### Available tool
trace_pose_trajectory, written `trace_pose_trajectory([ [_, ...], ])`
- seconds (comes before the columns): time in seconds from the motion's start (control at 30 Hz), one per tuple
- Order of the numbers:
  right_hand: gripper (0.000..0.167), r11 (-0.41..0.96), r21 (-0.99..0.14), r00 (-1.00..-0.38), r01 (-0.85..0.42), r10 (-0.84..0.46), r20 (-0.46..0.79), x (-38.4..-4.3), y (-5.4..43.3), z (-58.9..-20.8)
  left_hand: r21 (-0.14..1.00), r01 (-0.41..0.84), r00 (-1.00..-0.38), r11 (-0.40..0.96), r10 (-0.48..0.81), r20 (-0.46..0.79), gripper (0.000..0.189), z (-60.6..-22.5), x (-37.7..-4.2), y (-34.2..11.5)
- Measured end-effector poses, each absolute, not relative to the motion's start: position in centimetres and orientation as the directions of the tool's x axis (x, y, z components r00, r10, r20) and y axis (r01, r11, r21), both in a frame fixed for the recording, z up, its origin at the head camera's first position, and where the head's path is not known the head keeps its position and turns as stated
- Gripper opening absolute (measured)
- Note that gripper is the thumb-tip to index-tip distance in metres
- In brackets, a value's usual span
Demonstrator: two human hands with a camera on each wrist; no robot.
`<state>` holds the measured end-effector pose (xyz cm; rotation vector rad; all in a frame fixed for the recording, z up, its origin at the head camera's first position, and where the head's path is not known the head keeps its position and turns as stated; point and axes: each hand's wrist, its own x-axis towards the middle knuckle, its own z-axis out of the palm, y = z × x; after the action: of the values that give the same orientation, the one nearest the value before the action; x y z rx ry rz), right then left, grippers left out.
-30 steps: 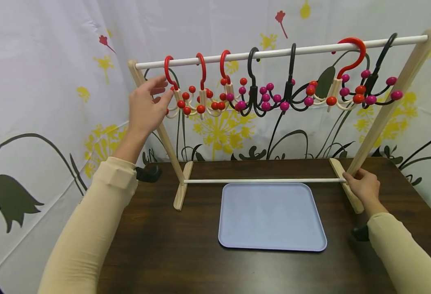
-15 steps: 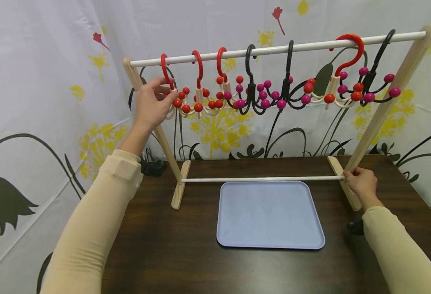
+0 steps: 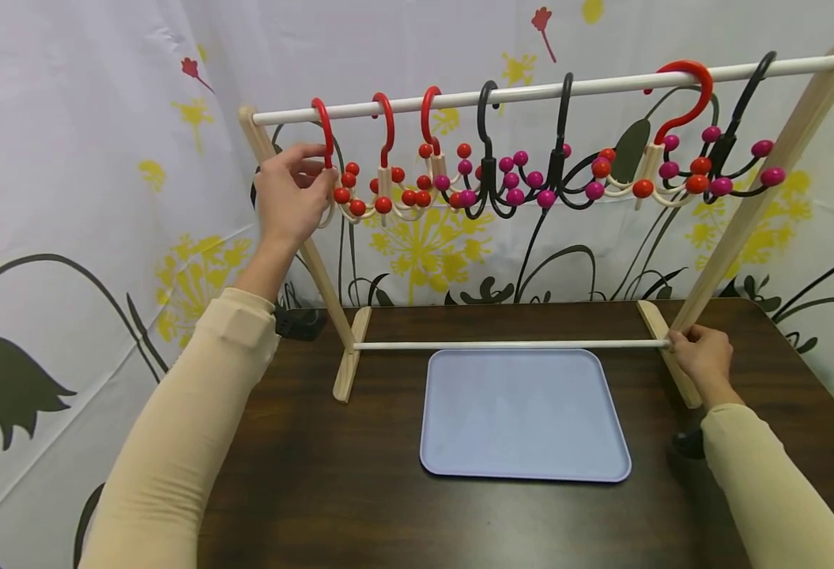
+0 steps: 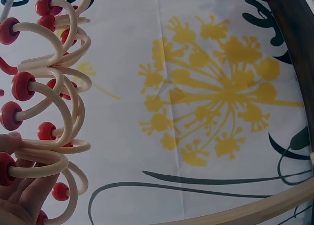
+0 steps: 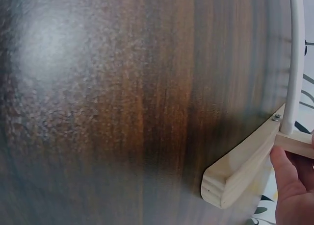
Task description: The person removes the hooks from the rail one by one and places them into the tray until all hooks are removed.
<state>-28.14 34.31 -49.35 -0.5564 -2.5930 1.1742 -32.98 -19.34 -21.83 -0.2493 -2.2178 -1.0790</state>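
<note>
My left hand (image 3: 292, 194) pinches the neck of the leftmost hanger (image 3: 322, 122), whose red hook loops over the white top bar (image 3: 526, 92) of a wooden rack. This hanger's cream curved prongs end in red balls; in the left wrist view they surround my fingertips (image 4: 37, 190). Low on the right, my right hand (image 3: 704, 359) grips the bottom of the rack's right post (image 3: 758, 213). The right wrist view has my thumb (image 5: 282, 168) against the wood, beside the foot (image 5: 235, 171); part of that hand is cut off.
More red-hooked hangers (image 3: 384, 126) and black hangers with pink balls (image 3: 488, 150) hang along the bar. Below the rack a pale blue tray (image 3: 526, 411) lies on the dark wooden table (image 3: 459, 521). A white lower bar (image 3: 509, 345) joins the feet. Floral cloth (image 3: 103, 118) hangs behind.
My left hand has come from beside the leftmost hanger to pinching its neck. My right hand keeps its grip on the post's bottom. The head view has shifted slightly.
</note>
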Motion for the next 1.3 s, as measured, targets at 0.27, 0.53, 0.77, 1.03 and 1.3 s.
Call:
trace_pose_trajectory([
  [0.27, 0.036, 0.61, -0.757, -0.898, 0.233, 0.433, 0.073, -28.1, 34.2, -49.4, 0.62, 0.432, -0.703, 0.654, -0.186, 0.686, 0.027, -21.5, -32.3, -19.3],
  [0.53, 0.034, 0.613, -0.758, -0.873, 0.223, 0.472, 0.125, -28.3, 34.2, -49.7, 0.602, 0.424, -0.653, 0.677, -0.233, 0.721, 0.024, -21.7, -32.0, -19.1],
  [0.77, 0.038, 0.57, -0.79, -0.818, 0.225, 0.551, 0.165, -28.6, 34.3, -49.7, 0.62, 0.475, -0.623, 0.624, -0.258, 0.738, 0.022, -20.6, -31.7, -19.3],
  [1.03, 0.038, 0.594, -0.776, -0.856, 0.212, 0.496, 0.146, -28.4, 34.1, -49.6, 0.601, 0.531, -0.554, 0.597, -0.293, 0.779, 0.018, -22.6, -30.7, -19.3],
  [1.3, 0.034, 0.605, -0.771, -0.854, 0.2, 0.493, 0.165, -28.3, 34.0, -49.2, 0.516, 0.608, -0.409, 0.603, -0.318, 0.855, 0.014, -25.4, -27.7, -18.0],
])
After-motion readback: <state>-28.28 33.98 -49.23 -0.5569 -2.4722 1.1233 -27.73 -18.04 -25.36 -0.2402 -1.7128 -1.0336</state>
